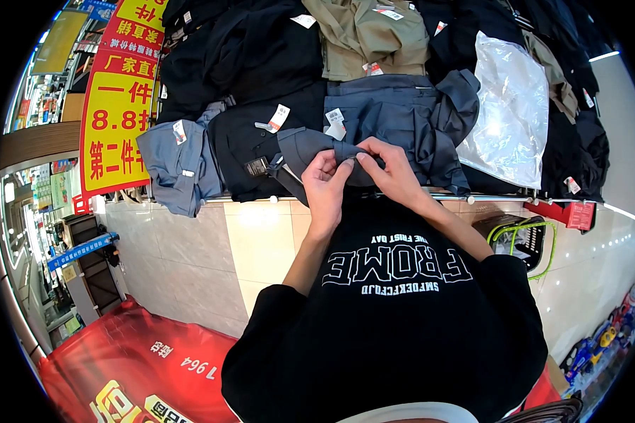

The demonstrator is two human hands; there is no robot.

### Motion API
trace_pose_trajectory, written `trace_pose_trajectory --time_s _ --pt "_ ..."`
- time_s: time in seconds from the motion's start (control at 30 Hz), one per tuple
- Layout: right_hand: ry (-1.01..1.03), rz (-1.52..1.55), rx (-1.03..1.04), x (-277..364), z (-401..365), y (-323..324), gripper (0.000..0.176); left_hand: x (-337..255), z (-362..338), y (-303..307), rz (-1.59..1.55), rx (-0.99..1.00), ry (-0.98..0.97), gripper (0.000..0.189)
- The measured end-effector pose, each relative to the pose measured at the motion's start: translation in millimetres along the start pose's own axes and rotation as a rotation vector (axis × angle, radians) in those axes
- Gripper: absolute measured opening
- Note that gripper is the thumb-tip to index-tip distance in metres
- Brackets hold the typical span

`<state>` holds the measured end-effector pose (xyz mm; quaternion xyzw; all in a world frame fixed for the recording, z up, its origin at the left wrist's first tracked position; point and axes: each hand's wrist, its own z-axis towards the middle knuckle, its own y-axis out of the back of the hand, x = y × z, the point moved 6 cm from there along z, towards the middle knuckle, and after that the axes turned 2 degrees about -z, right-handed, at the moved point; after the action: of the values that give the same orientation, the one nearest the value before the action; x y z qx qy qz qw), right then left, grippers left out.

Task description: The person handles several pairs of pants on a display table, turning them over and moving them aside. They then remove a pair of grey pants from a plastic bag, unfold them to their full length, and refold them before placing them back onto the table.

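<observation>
Both of my hands are at the waistband of a pair of dark grey trousers (303, 146) at the near edge of the clothes display. My left hand (323, 185) pinches the band between thumb and curled fingers. Just beside it, my right hand (394, 173) grips the same band, with the two thumbs close together. A white price tag (334, 125) lies just behind the band. More dark blue-grey cloth (395, 106) spreads out behind my right hand. To the left are black trousers (233, 144) with a white and red tag (278, 118).
A clear plastic bag (508, 113) lies on the clothes at right. Olive trousers (367, 35) are at the back, grey-blue trousers (180, 166) at left. A yellow and red sign (120, 106) stands at the left end. A green-rimmed basket (522, 243) sits on the floor at right.
</observation>
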<state>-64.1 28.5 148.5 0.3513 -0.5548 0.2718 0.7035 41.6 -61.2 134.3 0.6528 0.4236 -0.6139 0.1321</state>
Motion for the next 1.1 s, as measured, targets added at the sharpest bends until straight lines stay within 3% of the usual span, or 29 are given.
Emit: trace_pose_trajectory --time_s 0.6,1.1 --pt "0.135 -0.230 -0.089 5 -4 1 0.011 20 2 8 -0.043 -0.044 0.128 0.014" --pt "-0.107 0.036 0.051 -11 0 -2 0.015 25 6 15 -0.148 -0.017 0.091 0.013"
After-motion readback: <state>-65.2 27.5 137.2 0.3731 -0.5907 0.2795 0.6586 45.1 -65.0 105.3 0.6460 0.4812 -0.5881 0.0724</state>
